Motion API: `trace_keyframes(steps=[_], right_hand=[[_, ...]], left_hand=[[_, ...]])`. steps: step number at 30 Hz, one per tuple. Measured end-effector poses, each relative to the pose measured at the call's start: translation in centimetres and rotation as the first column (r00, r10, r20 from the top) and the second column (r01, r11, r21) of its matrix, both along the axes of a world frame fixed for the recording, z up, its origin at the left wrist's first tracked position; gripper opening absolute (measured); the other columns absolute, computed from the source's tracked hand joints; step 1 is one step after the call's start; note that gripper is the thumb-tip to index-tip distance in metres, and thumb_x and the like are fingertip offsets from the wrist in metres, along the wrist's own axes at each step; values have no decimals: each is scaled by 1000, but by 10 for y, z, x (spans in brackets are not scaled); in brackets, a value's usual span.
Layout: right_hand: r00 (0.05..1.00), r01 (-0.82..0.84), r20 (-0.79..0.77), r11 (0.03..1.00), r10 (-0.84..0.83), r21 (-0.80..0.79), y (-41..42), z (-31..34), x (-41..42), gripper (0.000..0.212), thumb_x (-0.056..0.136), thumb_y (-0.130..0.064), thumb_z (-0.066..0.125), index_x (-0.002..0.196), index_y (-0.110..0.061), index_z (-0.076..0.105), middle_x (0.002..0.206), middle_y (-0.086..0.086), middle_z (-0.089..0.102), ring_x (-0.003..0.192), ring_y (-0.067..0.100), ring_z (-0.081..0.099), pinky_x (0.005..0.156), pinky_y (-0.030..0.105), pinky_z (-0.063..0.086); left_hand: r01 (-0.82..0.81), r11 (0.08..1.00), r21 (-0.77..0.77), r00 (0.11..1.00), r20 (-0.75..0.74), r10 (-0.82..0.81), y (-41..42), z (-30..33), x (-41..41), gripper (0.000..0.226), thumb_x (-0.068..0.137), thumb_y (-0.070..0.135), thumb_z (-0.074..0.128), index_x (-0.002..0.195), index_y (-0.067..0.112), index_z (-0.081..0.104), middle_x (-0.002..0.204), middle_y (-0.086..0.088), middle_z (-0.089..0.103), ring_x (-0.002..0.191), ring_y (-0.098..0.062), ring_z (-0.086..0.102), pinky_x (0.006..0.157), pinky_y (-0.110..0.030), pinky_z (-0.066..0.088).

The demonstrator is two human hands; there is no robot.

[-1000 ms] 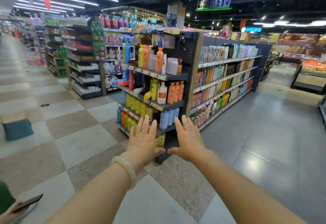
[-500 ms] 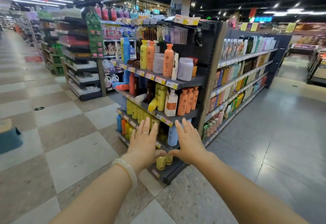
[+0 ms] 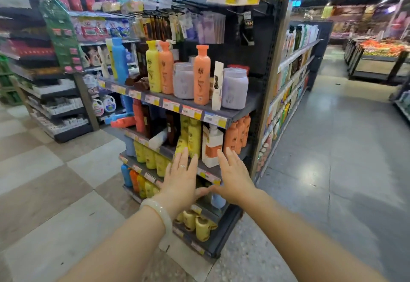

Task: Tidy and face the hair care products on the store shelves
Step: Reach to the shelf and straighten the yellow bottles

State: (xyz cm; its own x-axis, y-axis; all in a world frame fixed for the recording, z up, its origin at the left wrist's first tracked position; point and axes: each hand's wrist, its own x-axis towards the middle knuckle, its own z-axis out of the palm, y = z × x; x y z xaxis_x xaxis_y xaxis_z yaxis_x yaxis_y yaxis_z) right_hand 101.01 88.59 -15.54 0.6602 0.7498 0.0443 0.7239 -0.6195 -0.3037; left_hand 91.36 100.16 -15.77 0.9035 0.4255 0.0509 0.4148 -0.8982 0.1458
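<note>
Orange, yellow bottles (image 3: 237,134) crowd the end-cap shelf (image 3: 239,113) | your left hand (image 3: 180,179) and right hand (image 3: 235,179) spread flat, empty, thumbs touching | start with toppled white bottle (image 3: 158,139); labels outward.

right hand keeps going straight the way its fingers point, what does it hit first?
Probably the orange bottles on the second shelf: the right hand is open, fingertips pointing up at their bases. The white pump bottle sits just left. Depth is unclear.
</note>
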Motion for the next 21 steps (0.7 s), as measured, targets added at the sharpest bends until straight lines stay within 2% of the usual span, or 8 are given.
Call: trace_keyframes(steps=[7,11,14,19,21], right_hand=[[994,107,21,991,-109,81,35,-4,72,95,84,-43,61,148,-16,-4,158,7,-7,146,24,-6,120,39,6],[985,148,69,979,-159,140,52,5,111,94,82,-41,64,148,-18,1,158,5,1,146,23,0,119,39,10],[984,162,55,978,-170,133,66,18,133,92,84,-38,62,148,-17,0,158,7,-3,146,23,-3,118,36,6],[983,146,89,976,-162,162,88,37,163,90,84,-40,62,148,-15,4,157,10,2,145,26,1,119,38,9],[983,136,98,975,-154,174,96,38,165,88,84,-37,63,148,-14,7,156,11,8,144,28,7,118,38,13]], left_hand=[[102,995,-22,994,31,-101,41,-5,75,96,83,60,48,146,18,-13,154,-6,-22,143,-22,-16,116,-39,2],[121,992,-48,990,74,-117,60,0,112,95,83,57,52,146,19,-9,155,-6,-20,143,-21,-15,116,-40,1],[119,992,-32,989,86,-116,76,11,140,93,83,57,51,147,20,-6,155,-6,-19,143,-21,-15,116,-41,2],[117,993,2,985,129,-116,109,20,172,95,81,58,54,147,17,-1,156,-9,-10,144,-24,-7,118,-43,7],[127,992,18,982,141,-128,122,15,175,95,80,58,56,147,15,5,156,-11,2,144,-26,3,117,-43,14]])
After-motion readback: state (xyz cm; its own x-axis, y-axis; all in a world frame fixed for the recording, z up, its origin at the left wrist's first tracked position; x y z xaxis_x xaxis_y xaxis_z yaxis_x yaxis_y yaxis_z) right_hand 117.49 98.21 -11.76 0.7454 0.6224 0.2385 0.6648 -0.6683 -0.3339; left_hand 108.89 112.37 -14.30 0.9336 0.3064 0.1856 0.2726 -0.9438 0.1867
